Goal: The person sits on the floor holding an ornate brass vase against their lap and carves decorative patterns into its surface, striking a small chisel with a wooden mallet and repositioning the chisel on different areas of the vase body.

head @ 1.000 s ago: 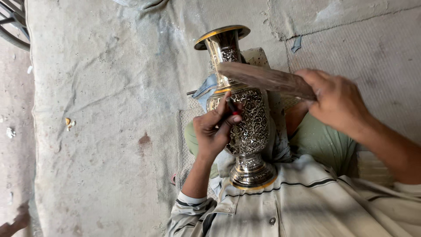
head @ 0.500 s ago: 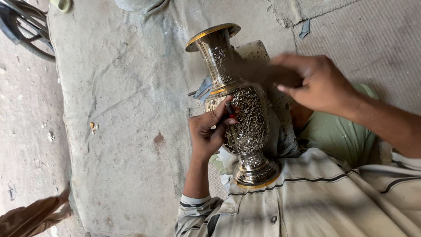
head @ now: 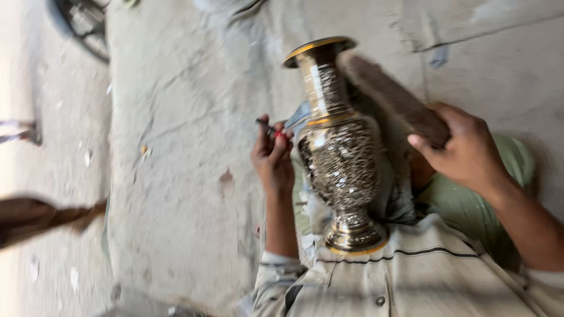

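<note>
Daylight here is soft and flat, I see no hard shadows. The far left edge blows out bright. The whole frame is smeared with motion blur, worst on the wooden stick [head: 395,100]. Only sharp glints come off the engraved metal vase [head: 341,152].

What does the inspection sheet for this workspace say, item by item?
Surface: grey concrete floor, rough and stained.
Job's things: engraved metal vase, upright on the person's lap, gold rim and foot; thin tool; wooden block.
Clutter: small scraps on the floor.
Hands: left hand grips the thin tool beside the vase; right hand grips the block, raised behind the vase.
Cables: nothing seen.
Surroundings: wheel at top left; blurred brown shape at left edge.
</note>
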Motion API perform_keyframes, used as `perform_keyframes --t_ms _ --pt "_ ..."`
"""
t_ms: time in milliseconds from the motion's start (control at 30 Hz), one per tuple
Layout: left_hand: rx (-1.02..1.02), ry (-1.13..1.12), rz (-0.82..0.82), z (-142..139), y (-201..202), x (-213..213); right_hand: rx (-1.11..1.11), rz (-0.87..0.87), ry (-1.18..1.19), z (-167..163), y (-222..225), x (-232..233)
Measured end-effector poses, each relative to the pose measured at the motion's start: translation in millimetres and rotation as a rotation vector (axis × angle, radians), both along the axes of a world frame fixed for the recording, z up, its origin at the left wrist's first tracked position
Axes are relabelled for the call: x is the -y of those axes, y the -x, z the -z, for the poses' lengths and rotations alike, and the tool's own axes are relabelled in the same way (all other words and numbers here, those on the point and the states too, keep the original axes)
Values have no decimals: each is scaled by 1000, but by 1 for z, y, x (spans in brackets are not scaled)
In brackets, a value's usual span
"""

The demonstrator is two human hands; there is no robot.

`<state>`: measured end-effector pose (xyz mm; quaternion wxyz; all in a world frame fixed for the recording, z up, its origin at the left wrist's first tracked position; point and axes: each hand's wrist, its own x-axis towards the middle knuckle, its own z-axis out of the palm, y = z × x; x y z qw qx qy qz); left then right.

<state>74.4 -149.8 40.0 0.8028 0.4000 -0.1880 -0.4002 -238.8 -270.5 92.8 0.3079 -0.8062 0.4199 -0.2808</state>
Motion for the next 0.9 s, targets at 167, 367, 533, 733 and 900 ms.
perform_keyframes --t_ms 167,367,533,733,900 --pt "-306 44 -59 37 -14 38 64 -122 -275 45 -19 -31" --pt "-407 148 41 47 -10 63 -55 -106 -226 59 -32 -44" --pt "-463 61 2 53 -9 66 -168 -68 -268 42 -42 -46" --pt "-180 95 41 70 -25 56 151 -207 -489 67 -35 -31" --pt "-145 -19 -67 59 -29 43 433 -254 -858 101 -35 -7"
